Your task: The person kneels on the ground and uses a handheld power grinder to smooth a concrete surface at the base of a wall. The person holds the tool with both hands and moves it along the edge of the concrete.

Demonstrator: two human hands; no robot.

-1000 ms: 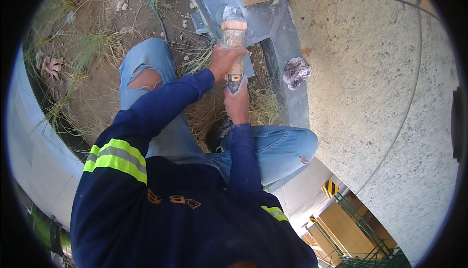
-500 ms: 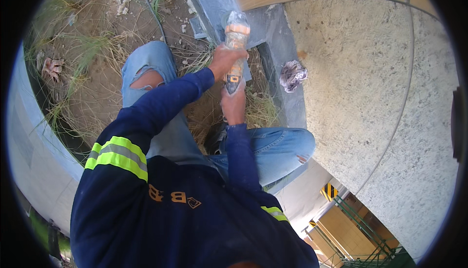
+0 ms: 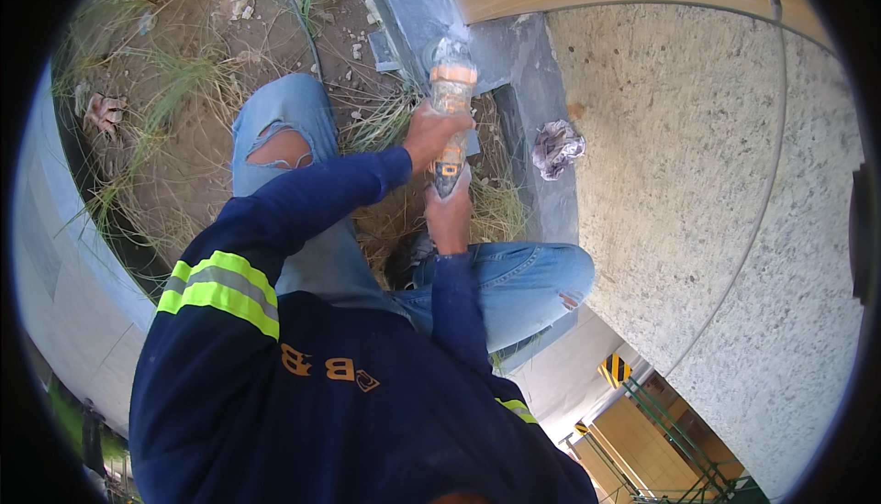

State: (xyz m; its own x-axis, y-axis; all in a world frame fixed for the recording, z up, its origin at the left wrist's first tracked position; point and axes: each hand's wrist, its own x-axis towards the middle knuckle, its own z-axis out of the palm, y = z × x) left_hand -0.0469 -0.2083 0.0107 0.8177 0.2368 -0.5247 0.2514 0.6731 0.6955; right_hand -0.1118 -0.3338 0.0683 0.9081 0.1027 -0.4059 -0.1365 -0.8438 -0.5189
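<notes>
Here | left fingers [image 3: 459, 123], right fingers [image 3: 439, 199] grasp grinder [image 3: 451, 91] | ledge [image 3: 523, 55] edge near | broad slab [image 3: 679, 183] rightward

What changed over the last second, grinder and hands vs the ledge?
The angle grinder has shifted slightly back toward the person along the grey ledge, and both hands came with it. Nothing was taken hold of or let go: the left hand still grips the body, the right hand the rear end. The crumpled wad stayed put on the ledge.
</notes>
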